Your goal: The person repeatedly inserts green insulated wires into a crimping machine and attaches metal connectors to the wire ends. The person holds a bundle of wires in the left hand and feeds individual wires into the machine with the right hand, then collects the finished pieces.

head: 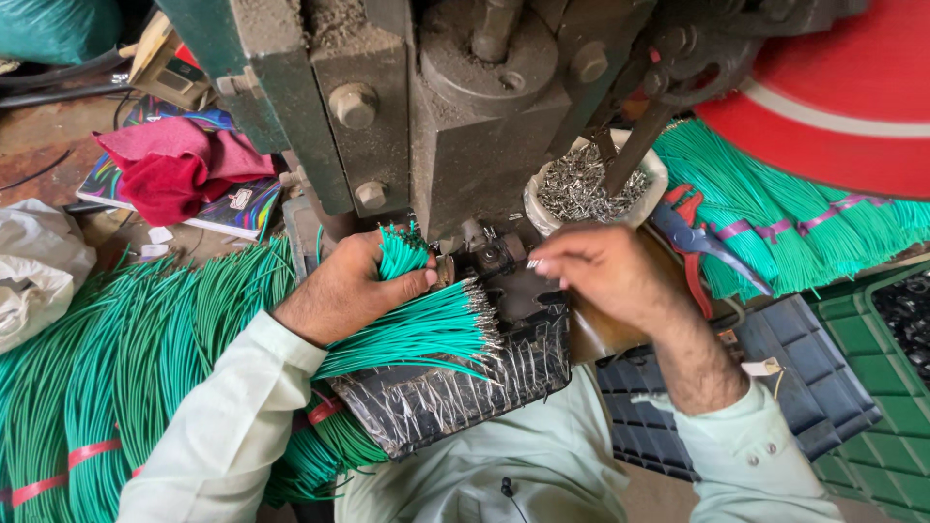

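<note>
Left hand (344, 291): fingers closed round a bundle of green wires (426, 329); thumb on top, at the press's foot.
Wires: fanned out of the fist; long axis runs left to right, metal-tipped ends pointing right toward the die (489, 260). A shorter tuft sticks up out of the fist, toward the press.
Right hand (605, 276): fingers pinched together at the tips on something small and silvery, likely a terminal; too small to tell for sure. The pinch sits just right of the die, above the wire tips.
Key relation: wire tips lie left of and below the right fingertips, near but apart; the die is between the two hands. Left hand is nearer the wires, since it holds them; right hand is nearer the die.
Press (465, 107): heavy grey-green machine, bolted frame, ram directly over the die.
Tray (455, 392): foil-wrapped block under the wire tips.
Cup (591, 189): white, full of small metal terminals, behind the right hand.
Pliers (693, 237): red-handled, right of the cup, on more green wire.
Spare wire (126, 358): big banded bundles left, under the left sleeve.
Red cloth (174, 165): far left, on a printed booklet.
</note>
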